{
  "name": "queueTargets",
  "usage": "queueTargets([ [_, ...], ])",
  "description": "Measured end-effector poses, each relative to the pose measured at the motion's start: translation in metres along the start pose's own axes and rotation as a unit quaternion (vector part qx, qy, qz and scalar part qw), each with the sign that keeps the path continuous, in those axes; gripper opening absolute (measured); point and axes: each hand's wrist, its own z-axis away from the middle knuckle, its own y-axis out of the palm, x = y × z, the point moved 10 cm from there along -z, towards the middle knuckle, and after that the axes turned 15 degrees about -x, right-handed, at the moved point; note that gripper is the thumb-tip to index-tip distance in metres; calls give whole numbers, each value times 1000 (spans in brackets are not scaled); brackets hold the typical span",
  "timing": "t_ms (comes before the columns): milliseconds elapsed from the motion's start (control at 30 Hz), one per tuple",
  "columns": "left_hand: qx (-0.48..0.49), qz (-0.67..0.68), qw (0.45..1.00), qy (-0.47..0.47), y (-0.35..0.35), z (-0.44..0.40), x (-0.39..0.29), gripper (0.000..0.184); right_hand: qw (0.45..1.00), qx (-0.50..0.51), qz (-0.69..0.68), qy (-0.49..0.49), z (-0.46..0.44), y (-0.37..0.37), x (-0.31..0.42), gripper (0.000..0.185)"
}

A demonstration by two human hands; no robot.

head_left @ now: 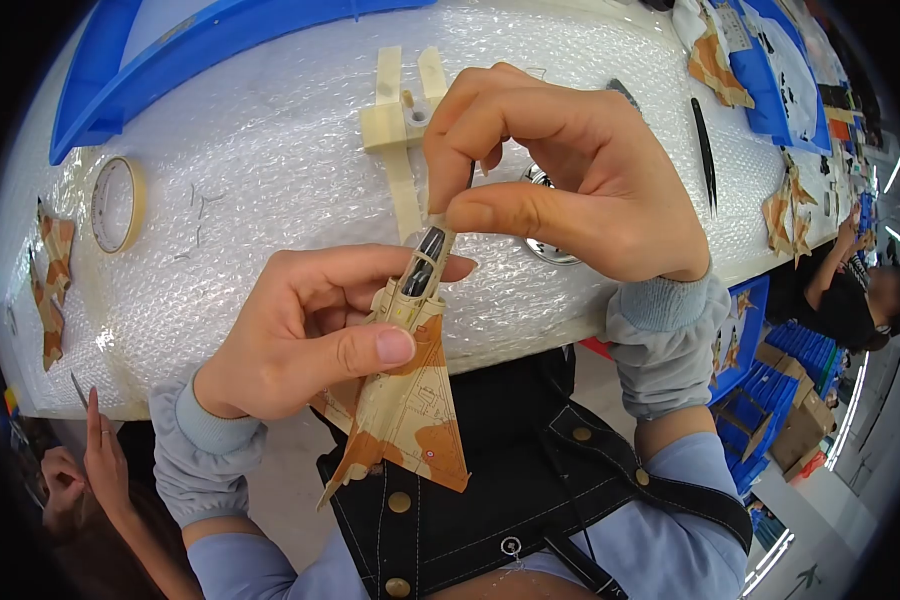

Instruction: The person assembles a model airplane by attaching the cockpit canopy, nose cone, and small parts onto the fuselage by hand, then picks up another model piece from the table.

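Observation:
A model jet fighter point(402, 405) in tan and orange-brown camouflage is tilted nose-up above the table's front edge. Its cockpit canopy point(426, 262) has dark framed panes. My left hand point(300, 340) grips the fuselage, thumb on top near the wing roots and index finger behind the cockpit. At the nose, my right hand point(590, 175) is closed in a pinch, thumb and index finger together. A thin dark sliver point(472, 174) shows between those fingers; what they hold is mostly hidden.
Bubble wrap point(270, 180) covers the table. On it are a tape roll point(118, 205), a taped-down block point(385, 128), black tweezers point(704, 155) and camouflage model parts point(52, 285). Blue trays point(230, 45) stand behind. Another person's hands point(105, 460) are at lower left; a person point(855, 300) sits right.

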Motion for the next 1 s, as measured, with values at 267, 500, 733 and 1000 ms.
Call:
queueTargets([
  [267,1,-9,1000,3,-1,1,-2,55,989,-116,-81,47,-3,-19,-8,17],
  [500,17,41,996,81,-5,-1,-7,37,990,-132,-34,28,-1,-14,-2,10],
  [733,-15,32,997,62,-9,-3,-3,44,990,-138,-30,27,-2,-9,-4,11],
  [1000,16,19,996,91,-9,-5,0,38,991,-131,-29,29,-3,-2,-3,15],
])
